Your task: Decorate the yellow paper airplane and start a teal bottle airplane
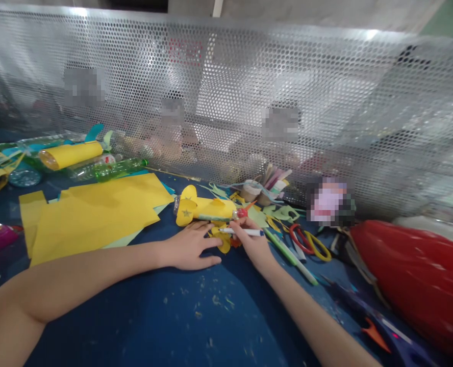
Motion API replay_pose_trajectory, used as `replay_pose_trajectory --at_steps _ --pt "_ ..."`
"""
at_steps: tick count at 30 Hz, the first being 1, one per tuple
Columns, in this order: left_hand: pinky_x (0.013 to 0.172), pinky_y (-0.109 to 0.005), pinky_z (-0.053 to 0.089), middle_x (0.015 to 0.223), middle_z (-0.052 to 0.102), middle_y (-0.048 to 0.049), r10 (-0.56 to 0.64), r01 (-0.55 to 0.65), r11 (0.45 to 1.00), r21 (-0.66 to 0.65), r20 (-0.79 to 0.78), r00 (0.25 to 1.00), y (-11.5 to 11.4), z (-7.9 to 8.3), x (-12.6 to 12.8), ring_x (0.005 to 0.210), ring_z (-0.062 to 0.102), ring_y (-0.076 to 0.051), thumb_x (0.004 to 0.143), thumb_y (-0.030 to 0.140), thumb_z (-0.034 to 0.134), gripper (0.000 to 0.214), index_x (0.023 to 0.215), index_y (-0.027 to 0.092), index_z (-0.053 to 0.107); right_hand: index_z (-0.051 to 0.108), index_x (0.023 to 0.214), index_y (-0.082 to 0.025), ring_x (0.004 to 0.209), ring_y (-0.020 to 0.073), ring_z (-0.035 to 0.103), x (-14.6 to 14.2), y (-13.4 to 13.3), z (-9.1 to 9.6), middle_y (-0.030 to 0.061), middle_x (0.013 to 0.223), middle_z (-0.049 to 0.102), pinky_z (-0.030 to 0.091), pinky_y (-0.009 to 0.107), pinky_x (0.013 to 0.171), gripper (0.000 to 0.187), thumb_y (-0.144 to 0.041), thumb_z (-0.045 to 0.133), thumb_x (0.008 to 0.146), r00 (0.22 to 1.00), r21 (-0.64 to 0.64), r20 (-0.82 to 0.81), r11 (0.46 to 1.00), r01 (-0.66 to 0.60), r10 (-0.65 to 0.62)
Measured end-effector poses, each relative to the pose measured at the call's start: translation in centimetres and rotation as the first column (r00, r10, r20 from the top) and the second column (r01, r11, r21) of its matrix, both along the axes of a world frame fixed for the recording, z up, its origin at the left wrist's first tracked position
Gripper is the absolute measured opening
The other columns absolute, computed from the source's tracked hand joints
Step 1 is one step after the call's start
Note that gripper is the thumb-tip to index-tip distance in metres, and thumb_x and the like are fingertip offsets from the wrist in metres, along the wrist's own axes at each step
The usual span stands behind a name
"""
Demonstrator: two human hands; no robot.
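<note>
The right hand (255, 245) has its fingers closed around a white pen (250, 232) with a dark blue end, its tip pointing left over a small yellow paper cut-out (225, 245). The cut-out lies on the blue counter (153, 318) between the two hands. The left hand (190, 248) rests palm down with its fingers spread and its fingertips at the near cut-out; whether they press on it, I cannot tell.

Just beyond the hands, a bottle wrapped in yellow paper (207, 208) lies on its side, with its red cap toward the right and rounded yellow fins at its left end. Yellow sheets (96, 219) are stacked to the left, and behind them lie a green bottle (121, 169) and a second yellow-wrapped bottle (73, 155).

Near the right hand are a green marker (287, 255) and scissors (319, 247) with one red and one yellow loop. Farther right sits a shiny red bag (413, 275). Along the back of the counter stands a perforated metal screen (226, 102), with people dimly visible through it.
</note>
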State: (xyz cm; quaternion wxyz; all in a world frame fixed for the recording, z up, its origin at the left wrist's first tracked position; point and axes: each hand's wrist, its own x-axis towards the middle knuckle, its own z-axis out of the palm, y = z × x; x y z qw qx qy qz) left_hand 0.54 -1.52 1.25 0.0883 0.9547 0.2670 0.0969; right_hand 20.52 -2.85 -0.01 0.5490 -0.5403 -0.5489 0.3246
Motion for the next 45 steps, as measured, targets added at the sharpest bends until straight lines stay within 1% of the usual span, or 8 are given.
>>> replay_pose_trajectory --at_steps 6,12,18,25,32,38,42,45 --pt "0.104 -0.049 0.027 0.146 0.033 -0.0099 -0.005 0.005 1.000 -0.003 0.008 1.000 0.0 0.0 0.0 0.132 0.030 -0.035 0.088 0.058 0.037 0.048 0.120 0.026 0.054 0.047 0.064 -0.022 0.045 0.0117 0.045 -0.2 -0.1 0.1 -0.0053 0.050 0.054 0.036 0.025 0.046 0.034 -0.048 0.069 0.067 1.000 0.011 -0.016 1.000 -0.007 0.008" --pt "0.104 -0.050 0.027 0.147 0.032 -0.0084 -0.006 0.006 1.000 -0.004 0.014 1.000 0.0 -0.1 0.0 0.133 0.028 -0.034 0.088 0.059 0.036 0.049 0.121 0.026 0.053 0.046 0.059 -0.022 0.037 0.0105 0.036 -0.1 -0.3 0.4 -0.0081 0.036 0.040 0.030 0.026 0.043 0.039 -0.056 0.059 0.075 0.993 0.022 0.097 0.998 0.058 -0.060" --pt "0.104 -0.050 0.028 0.145 0.034 -0.0094 -0.006 0.006 1.000 -0.009 0.004 1.000 0.0 0.1 0.0 0.132 0.030 -0.035 0.088 0.058 0.035 0.049 0.120 0.026 0.054 0.047 0.058 -0.022 0.042 0.0109 0.040 -0.2 -0.5 0.8 -0.0054 0.042 0.046 0.033 0.025 0.044 0.040 -0.056 0.060 0.073 0.999 0.024 0.055 1.000 -0.002 0.001" --pt "0.104 -0.050 0.028 0.145 0.035 -0.0079 -0.006 0.006 1.000 -0.010 0.014 1.000 0.0 0.0 0.0 0.133 0.029 -0.034 0.088 0.059 0.034 0.049 0.119 0.027 0.054 0.050 0.065 -0.022 0.044 0.0122 0.041 -0.1 -0.5 0.7 -0.0051 0.044 0.046 0.034 0.025 0.045 0.036 -0.055 0.055 0.077 0.999 0.045 0.031 0.999 0.019 -0.021" --pt "0.104 -0.050 0.028 0.145 0.035 -0.0086 -0.005 0.005 1.000 -0.001 0.018 1.000 0.1 -0.1 0.0 0.132 0.030 -0.034 0.088 0.059 0.035 0.048 0.119 0.027 0.054 0.051 0.065 -0.021 0.052 0.0121 0.046 -0.2 -0.3 0.5 -0.0049 0.052 0.051 0.036 0.024 0.053 0.025 -0.041 0.066 0.069 1.000 0.065 -0.004 0.998 0.005 -0.005" --pt "0.104 -0.050 0.029 0.145 0.035 -0.0102 0.007 -0.007 1.000 0.004 -0.001 1.000 -0.1 0.0 0.0 0.132 0.031 -0.035 0.088 0.059 0.034 0.050 0.121 0.026 0.053 0.046 0.061 -0.022 0.046 0.0110 0.040 0.0 -0.1 0.2 -0.0067 0.047 0.046 0.031 0.024 0.046 0.024 -0.037 0.061 0.069 1.000 -0.010 -0.013 1.000 0.021 -0.021" --pt "0.105 -0.049 0.027 0.146 0.034 -0.0096 -0.003 0.003 1.000 0.010 -0.003 1.000 -0.1 0.1 0.0 0.133 0.029 -0.034 0.088 0.058 0.035 0.050 0.121 0.026 0.053 0.044 0.058 -0.022 0.044 0.0100 0.034 0.1 0.1 0.0 -0.0078 0.044 0.041 0.028 0.024 0.045 0.027 -0.040 0.062 0.070 0.996 0.020 0.046 0.997 0.071 -0.072" --pt "0.105 -0.049 0.027 0.146 0.033 -0.0102 -0.013 0.013 1.000 0.020 -0.007 1.000 -0.1 0.2 -0.1 0.133 0.029 -0.035 0.089 0.057 0.035 0.048 0.120 0.025 0.054 0.045 0.058 -0.022 0.044 0.0096 0.033 0.2 0.2 -0.3 -0.0075 0.045 0.041 0.027 0.024 0.045 0.028 -0.039 0.063 0.069 0.996 0.025 0.055 0.997 0.072 -0.074"
